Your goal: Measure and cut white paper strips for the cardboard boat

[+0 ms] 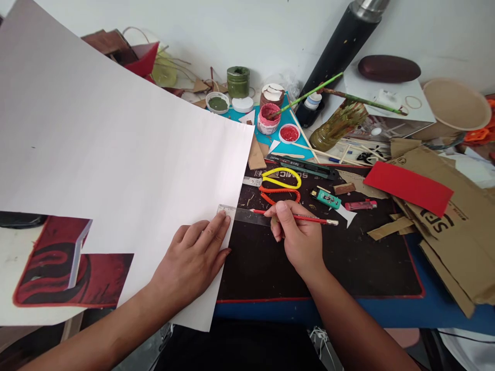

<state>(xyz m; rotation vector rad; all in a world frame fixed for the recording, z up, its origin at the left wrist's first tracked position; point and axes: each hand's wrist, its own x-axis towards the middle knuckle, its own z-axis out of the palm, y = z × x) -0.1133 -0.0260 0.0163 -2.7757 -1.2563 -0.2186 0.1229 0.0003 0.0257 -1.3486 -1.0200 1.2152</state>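
Observation:
A large white sheet of paper (150, 139) covers the left side of the desk, with a notch cut from its lower left. My left hand (197, 252) lies flat on it, fingertips pressing a clear ruler (247, 214) that sticks out past the sheet's right edge. My right hand (296, 232) pinches a red pencil (315, 219), its tip over the ruler and its eraser end toward the right. Just beyond the pencil are scissors (284, 178) with one yellow and one orange handle.
Behind the scissors lies a green box cutter (305, 166). A green lighter (327, 197) and a pink lighter (360, 205) sit to the right, near folded cardboard (444, 247) and a red strip (408, 188). Open paint jars (268, 119) stand at the back.

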